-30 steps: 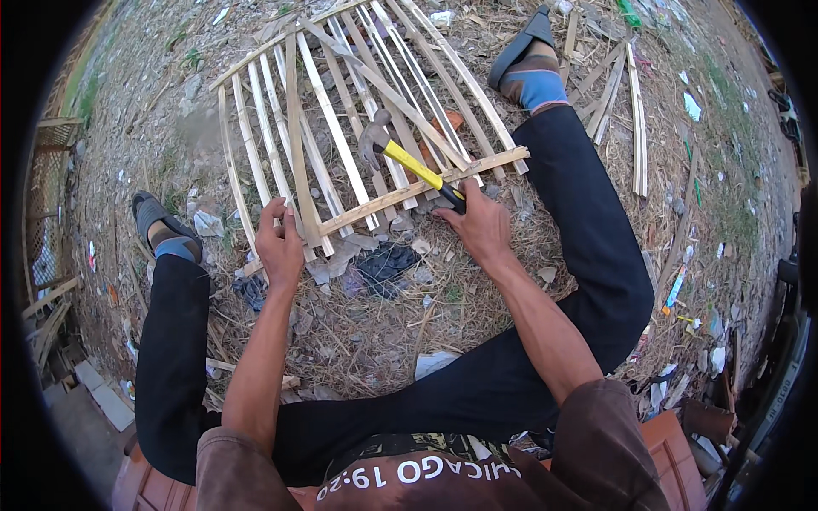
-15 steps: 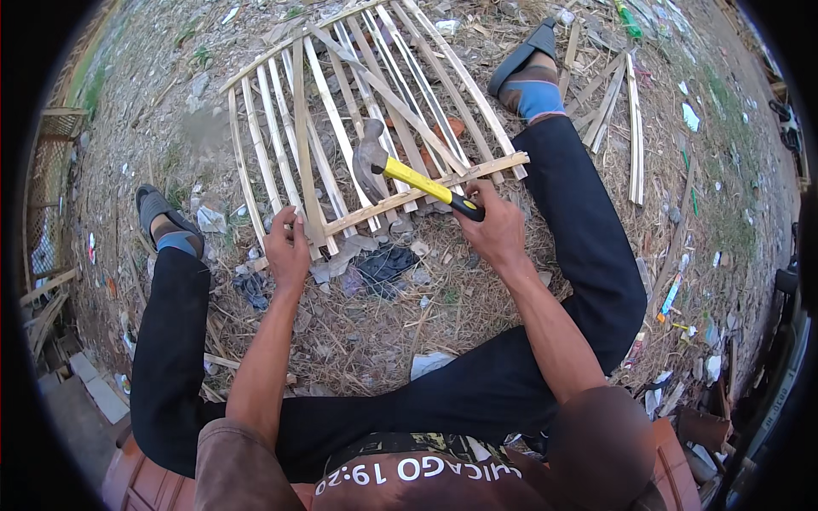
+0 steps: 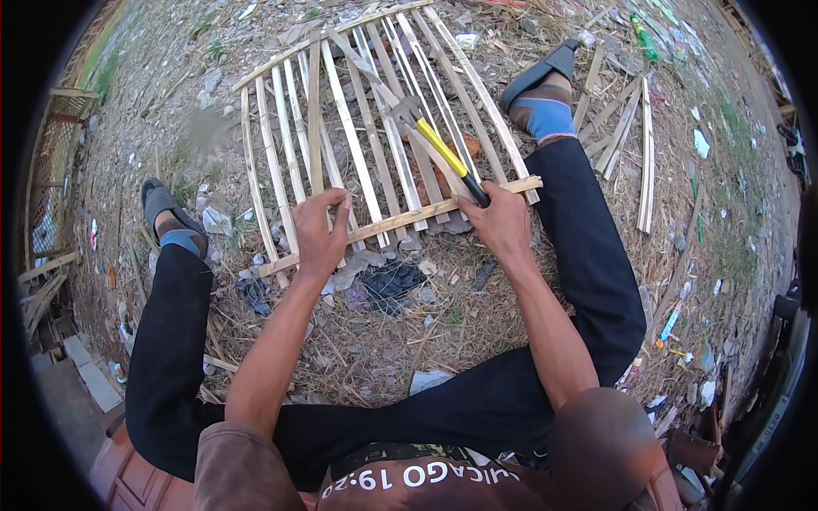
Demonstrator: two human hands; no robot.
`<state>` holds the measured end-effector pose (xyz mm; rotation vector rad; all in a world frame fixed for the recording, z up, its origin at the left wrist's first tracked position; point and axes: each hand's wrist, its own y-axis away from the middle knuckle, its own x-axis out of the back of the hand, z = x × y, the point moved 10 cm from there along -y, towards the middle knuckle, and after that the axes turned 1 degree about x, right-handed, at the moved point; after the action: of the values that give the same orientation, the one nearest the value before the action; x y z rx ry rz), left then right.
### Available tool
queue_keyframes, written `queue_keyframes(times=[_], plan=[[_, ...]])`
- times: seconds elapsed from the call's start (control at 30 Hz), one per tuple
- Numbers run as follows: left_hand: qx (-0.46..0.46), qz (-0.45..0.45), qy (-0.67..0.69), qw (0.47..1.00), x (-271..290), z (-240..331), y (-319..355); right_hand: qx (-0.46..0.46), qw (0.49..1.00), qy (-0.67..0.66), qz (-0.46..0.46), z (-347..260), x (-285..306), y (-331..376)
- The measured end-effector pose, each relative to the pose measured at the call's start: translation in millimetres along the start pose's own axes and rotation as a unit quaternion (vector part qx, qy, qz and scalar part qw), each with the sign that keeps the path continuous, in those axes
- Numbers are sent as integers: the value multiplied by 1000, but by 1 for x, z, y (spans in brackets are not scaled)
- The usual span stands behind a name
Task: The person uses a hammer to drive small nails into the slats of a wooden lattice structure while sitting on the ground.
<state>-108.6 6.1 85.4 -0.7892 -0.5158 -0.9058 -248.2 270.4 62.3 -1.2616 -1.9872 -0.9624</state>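
Note:
A frame of pale wooden slats (image 3: 349, 128) lies on the ground between my legs, joined by a near crosspiece (image 3: 400, 223) and a far one. A claw hammer (image 3: 443, 146) with a yellow and black handle slants over the right-hand slats, its head pointing away from me. My right hand (image 3: 501, 223) closes around the black handle end, its fingers also against the crosspiece near its right end. Above the crosspiece's left part is my left hand (image 3: 320, 228), thumb and finger pinched together. Anything between those fingertips is too small to make out. One slat's lower end meets this hand.
Loose wooden strips (image 3: 645, 162) lie to the right, beyond my right leg (image 3: 588, 247). A green bottle (image 3: 643, 38) is at the far right. Black plastic (image 3: 392, 285), stones and litter are scattered before the frame. A lattice panel (image 3: 60, 175) stands at the far left.
The hammer's head has swung away from me and right, down over the slats. My left hand has moved right and nearer the crosspiece. The slat that crossed over the crosspiece's left part no longer does.

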Motion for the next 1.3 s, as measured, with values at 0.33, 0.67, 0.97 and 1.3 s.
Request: queue_keyframes(times=[0.33,0.67,0.97,1.3], plan=[[-18,-62,55,996,-42,36,-9,27,997,-71,4,-19,-23,11],[-54,-103,56,992,-59,58,-7,15,981,-193,-18,1,-19,34],[-103,-151,78,980,-82,82,-12,-10,969,-246,9,17,-11,32],[67,-243,167,953,-94,54,-14,13,971,-238,-32,8,-23,28]])
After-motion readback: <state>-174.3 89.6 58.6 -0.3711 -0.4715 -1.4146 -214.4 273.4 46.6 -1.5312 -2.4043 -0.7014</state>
